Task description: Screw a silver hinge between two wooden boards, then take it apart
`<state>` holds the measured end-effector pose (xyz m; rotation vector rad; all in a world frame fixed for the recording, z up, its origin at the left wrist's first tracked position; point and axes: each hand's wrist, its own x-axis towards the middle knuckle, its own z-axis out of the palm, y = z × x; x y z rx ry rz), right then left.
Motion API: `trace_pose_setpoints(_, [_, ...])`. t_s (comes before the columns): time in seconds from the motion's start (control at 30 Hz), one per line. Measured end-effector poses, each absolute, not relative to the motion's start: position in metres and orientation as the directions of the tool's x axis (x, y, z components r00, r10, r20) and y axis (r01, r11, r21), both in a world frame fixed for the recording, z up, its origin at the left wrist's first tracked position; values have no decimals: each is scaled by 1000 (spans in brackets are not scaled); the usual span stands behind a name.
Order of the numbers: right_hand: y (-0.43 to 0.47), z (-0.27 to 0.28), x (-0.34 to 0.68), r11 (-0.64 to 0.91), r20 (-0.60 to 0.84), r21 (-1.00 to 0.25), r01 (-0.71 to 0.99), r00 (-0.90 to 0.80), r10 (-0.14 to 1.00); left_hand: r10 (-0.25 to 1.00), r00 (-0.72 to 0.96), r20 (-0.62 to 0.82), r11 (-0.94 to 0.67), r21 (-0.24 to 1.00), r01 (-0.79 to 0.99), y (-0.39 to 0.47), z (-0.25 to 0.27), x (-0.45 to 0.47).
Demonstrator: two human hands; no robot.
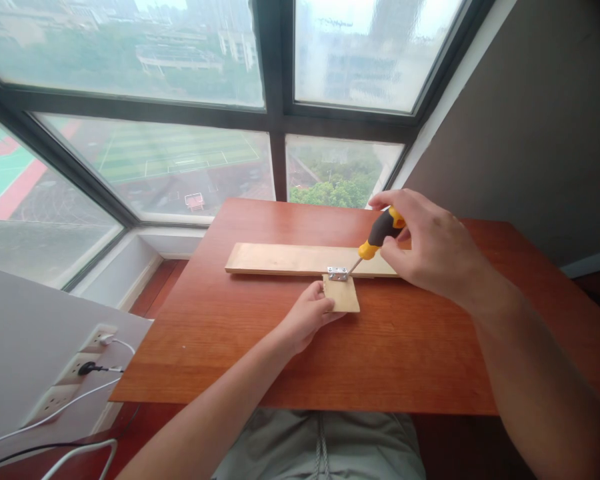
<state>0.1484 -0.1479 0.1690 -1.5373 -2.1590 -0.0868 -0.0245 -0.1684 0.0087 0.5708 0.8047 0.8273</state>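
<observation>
My right hand (425, 247) grips the yellow and black handle of a screwdriver (379, 233), its shaft slanting down to the left. The tip meets the right side of a small silver hinge (337, 273). This hinge lies along the far edge of a small square wooden piece (343, 295). My left hand (314, 307) pinches that piece at its left side, fingers partly beneath it. Just behind, a long pale wooden board (280, 259) lies flat, its right end covered by my right hand. Any screw under the tip is too small to make out.
The boards rest on a reddish-brown wooden table (205, 360). Large windows (180, 157) stand beyond its far edge. Wall sockets with plugs (87, 368) and white cables are at lower left, and a grey wall (520, 133) rises at right.
</observation>
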Motion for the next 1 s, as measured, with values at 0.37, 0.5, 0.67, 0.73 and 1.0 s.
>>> trace_pose_setpoints(0.37, [-145,171,146,314,437,-164,935,-216,873,821,410,-397,556,716,-421,-169,12,-24])
trace_pose_setpoints(0.5, [-147,171,145,303,436,-161,939,-207,876,824,409,-392,553,717,-424,-169,12,-24])
trace_pose_setpoints(0.67, [-143,169,143,250,472,-132,959,-161,867,823,408,-396,555,713,-428,-169,13,-24])
trace_pose_setpoints(0.73, [-144,169,143,288,478,-152,945,-185,859,823,406,-397,556,712,-430,-170,14,-24])
trace_pose_setpoints(1.0, [-147,171,141,267,428,-146,953,-183,885,826,403,-394,551,717,-427,-170,15,-24])
